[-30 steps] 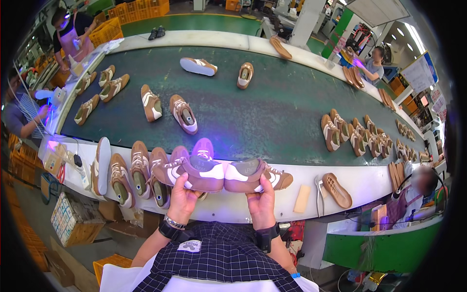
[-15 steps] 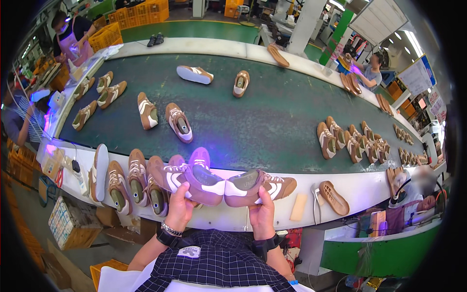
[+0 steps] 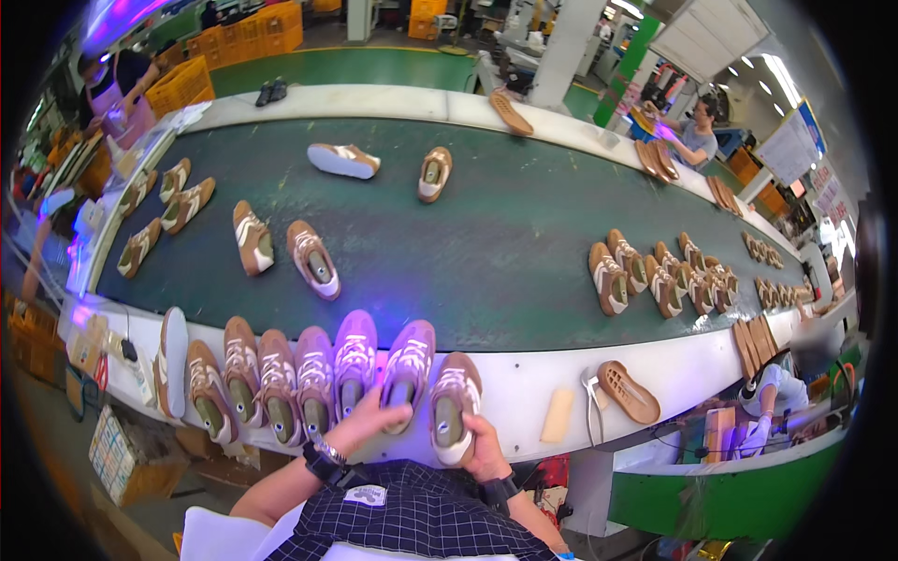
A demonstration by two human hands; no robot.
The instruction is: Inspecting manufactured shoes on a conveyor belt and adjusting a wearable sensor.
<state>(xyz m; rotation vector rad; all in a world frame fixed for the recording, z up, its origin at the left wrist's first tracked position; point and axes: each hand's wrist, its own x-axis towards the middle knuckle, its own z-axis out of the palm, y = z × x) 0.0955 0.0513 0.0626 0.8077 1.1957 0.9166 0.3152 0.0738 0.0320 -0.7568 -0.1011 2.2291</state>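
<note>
What I held heel to heel is now parted: my left hand, loosely spread, overlaps the brown, round-toed, white-laced shoe just ahead, contact unclear; my right hand pinches the matching brown, white-backed shoe to its left, so my left seems free.

The hall was fairly bright, with a white strip light glaring at two o'clock and a violet glow at ten. Violet light spilled over the belt near the centre, tinting the shoes toward eight o'clock. Shadows were soft. The fisheye bowed the worktop into an arc — black swallowed the corners — and detail smeared toward nine o'clock.
</note>
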